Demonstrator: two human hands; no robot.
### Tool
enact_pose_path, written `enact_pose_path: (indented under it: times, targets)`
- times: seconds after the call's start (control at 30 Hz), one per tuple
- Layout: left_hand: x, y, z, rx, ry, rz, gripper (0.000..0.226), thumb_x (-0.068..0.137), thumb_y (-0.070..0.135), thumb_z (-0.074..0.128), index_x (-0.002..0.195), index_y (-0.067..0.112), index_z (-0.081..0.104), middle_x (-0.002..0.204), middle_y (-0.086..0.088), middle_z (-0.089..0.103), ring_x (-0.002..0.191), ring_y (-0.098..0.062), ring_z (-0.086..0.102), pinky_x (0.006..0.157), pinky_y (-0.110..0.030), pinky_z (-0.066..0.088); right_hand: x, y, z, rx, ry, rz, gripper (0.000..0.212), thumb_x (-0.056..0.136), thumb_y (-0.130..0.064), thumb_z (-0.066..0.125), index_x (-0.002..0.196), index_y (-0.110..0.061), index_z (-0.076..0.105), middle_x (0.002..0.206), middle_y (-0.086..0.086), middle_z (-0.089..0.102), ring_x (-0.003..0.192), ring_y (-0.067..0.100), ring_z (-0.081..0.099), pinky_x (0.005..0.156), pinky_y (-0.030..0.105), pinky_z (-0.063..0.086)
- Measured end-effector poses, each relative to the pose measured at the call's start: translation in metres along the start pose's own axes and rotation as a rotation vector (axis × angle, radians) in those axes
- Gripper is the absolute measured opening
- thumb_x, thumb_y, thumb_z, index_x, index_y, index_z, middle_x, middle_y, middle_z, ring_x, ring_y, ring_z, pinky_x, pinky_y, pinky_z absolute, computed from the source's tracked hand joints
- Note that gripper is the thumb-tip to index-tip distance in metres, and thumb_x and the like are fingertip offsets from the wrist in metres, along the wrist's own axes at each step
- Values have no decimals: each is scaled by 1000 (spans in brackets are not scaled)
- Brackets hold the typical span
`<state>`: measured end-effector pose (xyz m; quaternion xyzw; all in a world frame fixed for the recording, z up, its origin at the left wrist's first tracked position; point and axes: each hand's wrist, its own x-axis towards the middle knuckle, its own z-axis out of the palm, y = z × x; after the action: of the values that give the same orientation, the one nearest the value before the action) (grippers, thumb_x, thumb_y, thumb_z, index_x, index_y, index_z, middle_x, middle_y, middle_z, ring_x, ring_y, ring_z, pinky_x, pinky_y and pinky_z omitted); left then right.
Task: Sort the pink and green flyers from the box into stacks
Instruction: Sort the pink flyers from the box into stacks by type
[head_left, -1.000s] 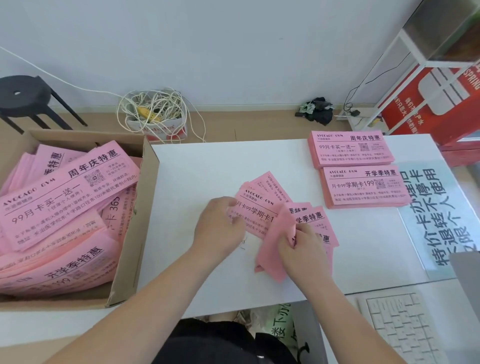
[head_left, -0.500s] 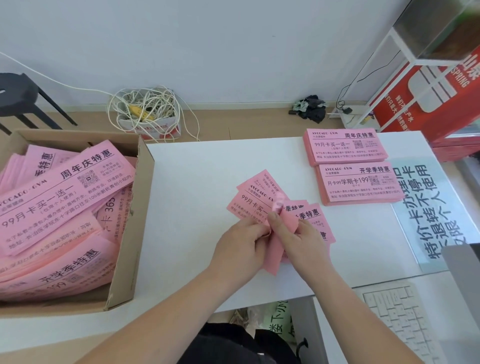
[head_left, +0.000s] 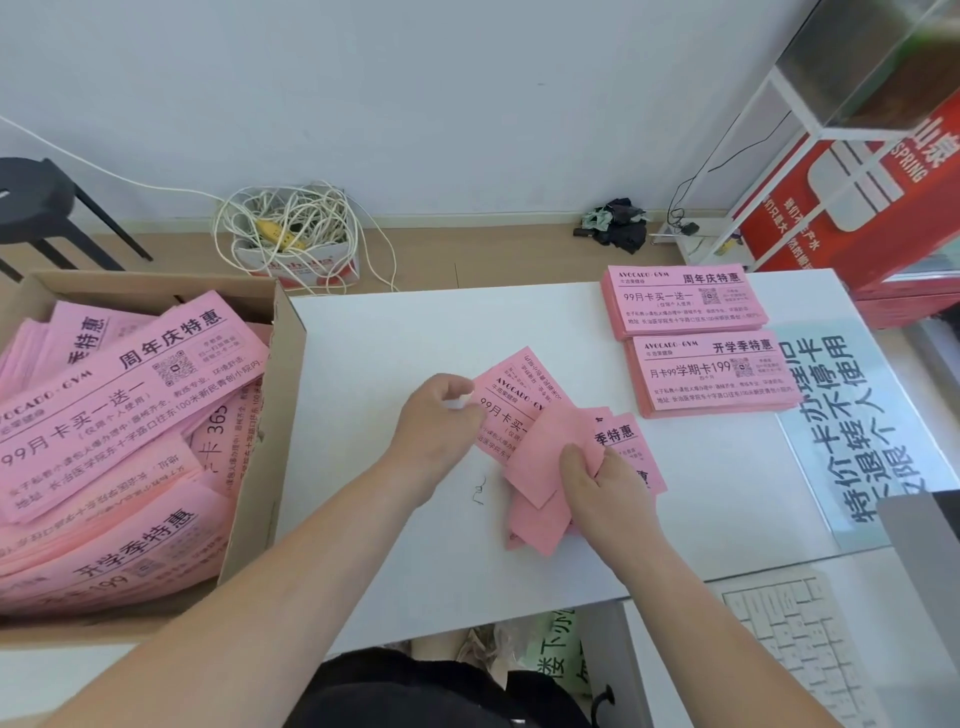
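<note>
We are working with both hands apart over the middle of the table (head_left: 415, 332), with pink paper lying between them. Our left hand (head_left: 441, 426) is curling its fingertips onto the left edge of a printed flyer (head_left: 511, 410) and pinching it there. Our right hand (head_left: 605, 486) is gripping a blank-side flyer (head_left: 550, 452), thumb on top, and this flyer is lying across the printed one.

Both flyers belong to the loose flyers (head_left: 621, 441) fanned out under and between the hands. We are counting at least five sheets, all pink, some face up and some face down. Overlap is hiding the exact number.

Further right on the table, well apart from the hands, we are counting two squared pink stacks. The far stack (head_left: 680, 306) and the near stack (head_left: 711, 376) are lying just beside each other, each with a different heading.

To the left, one box (head_left: 260, 467) is standing against the table edge. The boxed flyers (head_left: 130, 405) are lying in a disordered pink heap, too many to count.

Around the work area we are seeing one sign sheet (head_left: 852, 431) and one keyboard (head_left: 795, 649) at the right. On the floor there are one stool (head_left: 31, 202), one cable bundle (head_left: 291, 223) and one red carton (head_left: 857, 208).
</note>
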<state>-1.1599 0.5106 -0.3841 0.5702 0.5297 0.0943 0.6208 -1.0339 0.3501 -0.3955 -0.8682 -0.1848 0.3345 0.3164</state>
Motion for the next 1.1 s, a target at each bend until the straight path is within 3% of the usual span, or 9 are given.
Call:
enact_pose_path:
  times: [0.17,0.27,0.37,0.47,0.53,0.67,0.77,0.93,1.1]
  targets:
    - [7,-1,9,5,-137,-111,54,89,17,73,138,21,49,106,1,69,73,-10,66,57,-21,43,-3,-1,0,-8,12,-9,37,97,-57,54,93,-21,62,92,-3,70,90,19,66,85,44,57]
    - [9,-5,13,102,-122,-60,46,87,22,78,129,20,58,101,3,66,81,-7,66,65,-20,47,-10,-9,1,-71,1,-79,29,91,-62,64,86,-33,63,100,-10,63,106,23,59,93,40,49]
    - [8,-4,18,189,-96,3,23,94,33,68,103,12,72,91,7,70,83,-14,67,70,-27,51,-13,-14,5,-169,-5,-104,31,89,-64,65,96,-34,69,110,-14,50,119,22,42,93,33,36]
    - [-4,3,14,43,-98,-35,49,101,50,52,101,5,71,89,-5,74,76,-19,64,71,-33,51,-6,-4,7,-135,18,-102,60,75,-85,58,67,-26,67,99,-15,54,110,23,51,90,39,46]
    - [-13,3,4,-28,-141,-19,50,104,54,46,103,13,75,93,-2,78,81,-16,72,78,-32,58,-2,2,6,-93,39,-86,67,71,-88,56,70,-23,71,96,-12,56,106,23,56,88,44,51]
    - [-16,-9,-8,23,-125,14,27,106,22,51,101,16,76,95,-3,79,87,-20,76,81,-40,63,-2,7,7,-161,3,-129,40,92,-61,57,88,-25,75,102,-14,54,111,25,53,93,43,49]
    - [-10,-16,-11,96,-64,3,21,101,10,57,92,8,76,87,-12,77,79,-24,77,63,-33,61,-2,8,9,-170,0,-114,31,96,-50,52,83,-27,67,101,-13,54,109,27,55,91,43,51]
    - [-8,-14,-9,52,-58,1,11,91,11,74,91,0,74,76,-10,77,70,-21,76,51,-27,51,-2,9,6,-137,-23,-127,34,97,-56,50,92,-26,67,100,-15,53,108,25,55,90,43,52]
    - [-9,-17,-4,74,-50,31,15,83,14,82,87,3,74,75,-10,77,71,-25,76,51,-25,46,-2,11,5,-39,-18,-107,47,89,-67,46,90,-24,66,101,-6,64,100,21,63,83,42,56]
